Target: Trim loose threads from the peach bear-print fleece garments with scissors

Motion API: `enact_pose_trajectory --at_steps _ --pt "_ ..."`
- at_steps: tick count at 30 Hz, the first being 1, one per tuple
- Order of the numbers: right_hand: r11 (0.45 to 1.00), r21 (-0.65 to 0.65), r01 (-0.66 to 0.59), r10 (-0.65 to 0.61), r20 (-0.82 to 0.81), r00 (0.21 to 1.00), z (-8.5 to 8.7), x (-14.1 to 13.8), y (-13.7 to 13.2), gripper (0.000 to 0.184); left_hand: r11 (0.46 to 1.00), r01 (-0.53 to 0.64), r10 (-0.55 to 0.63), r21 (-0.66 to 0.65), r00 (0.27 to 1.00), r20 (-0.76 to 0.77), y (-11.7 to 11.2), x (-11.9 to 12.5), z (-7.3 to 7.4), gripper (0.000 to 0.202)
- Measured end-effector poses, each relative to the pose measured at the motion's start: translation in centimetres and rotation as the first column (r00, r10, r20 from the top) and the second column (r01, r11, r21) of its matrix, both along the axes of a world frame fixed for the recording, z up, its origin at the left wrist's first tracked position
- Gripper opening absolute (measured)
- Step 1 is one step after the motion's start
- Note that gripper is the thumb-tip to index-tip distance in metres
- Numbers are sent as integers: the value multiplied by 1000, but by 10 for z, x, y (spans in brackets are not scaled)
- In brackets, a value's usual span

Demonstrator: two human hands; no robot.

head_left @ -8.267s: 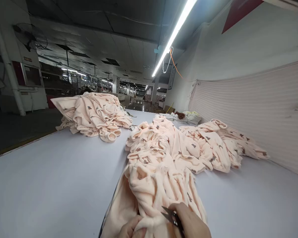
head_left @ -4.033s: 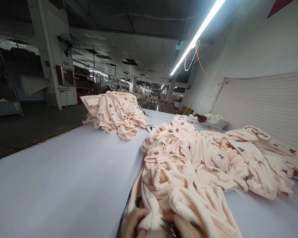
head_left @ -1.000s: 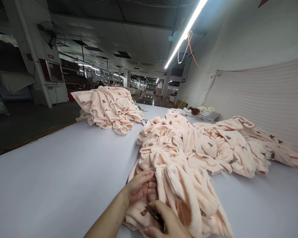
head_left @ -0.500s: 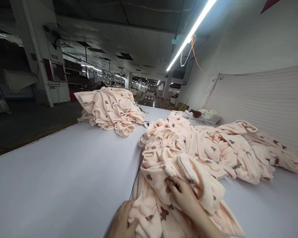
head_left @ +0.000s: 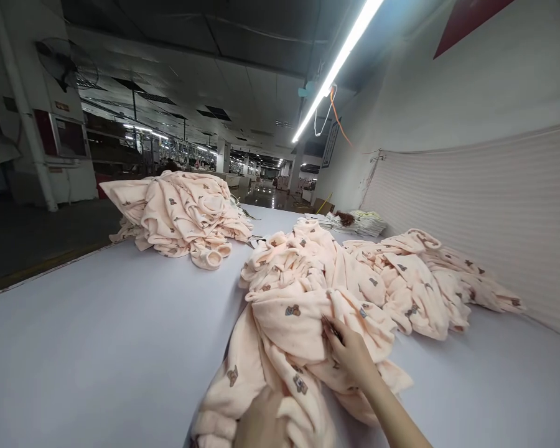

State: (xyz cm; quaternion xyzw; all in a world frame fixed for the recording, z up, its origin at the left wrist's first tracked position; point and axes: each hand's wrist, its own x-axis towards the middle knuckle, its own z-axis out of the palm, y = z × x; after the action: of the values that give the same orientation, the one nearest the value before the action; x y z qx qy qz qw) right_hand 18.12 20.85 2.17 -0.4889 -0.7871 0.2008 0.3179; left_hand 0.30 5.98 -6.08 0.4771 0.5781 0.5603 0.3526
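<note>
Pinching a fold of the peach fleece garment (head_left: 289, 323) with my right hand (head_left: 350, 351) — my left hand (head_left: 261, 426) lies under its near end, grip hidden. It runs lengthwise away from me along the worktop (head_left: 98, 336) — the right hand sits farther up it.

Peach fleece garment (head_left: 284, 323) with small brown bear prints, crumpled and bunched in soft folds, heaped at six o'clock, trailing toward twelve.

Before you on the wide white table (head_left: 98, 336): rumpled peach fleece garment (head_left: 289, 323) under your right hand (head_left: 350, 354); second peach fleece heap (head_left: 420, 280) to its right; third peach fleece pile (head_left: 177, 214) behind, left.
</note>
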Motion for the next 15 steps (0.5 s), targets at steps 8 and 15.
enact_pose_trajectory --at_steps 8,15 --pt "987 -93 -133 110 -223 969 10 -13 -26 36 996 73 -83 45 693 717 -7 -60 75 19" --pt "930 -156 -334 274 -315 909 6 -57 -67 24 994 103 -101 45 638 764 4 -28 72 49"
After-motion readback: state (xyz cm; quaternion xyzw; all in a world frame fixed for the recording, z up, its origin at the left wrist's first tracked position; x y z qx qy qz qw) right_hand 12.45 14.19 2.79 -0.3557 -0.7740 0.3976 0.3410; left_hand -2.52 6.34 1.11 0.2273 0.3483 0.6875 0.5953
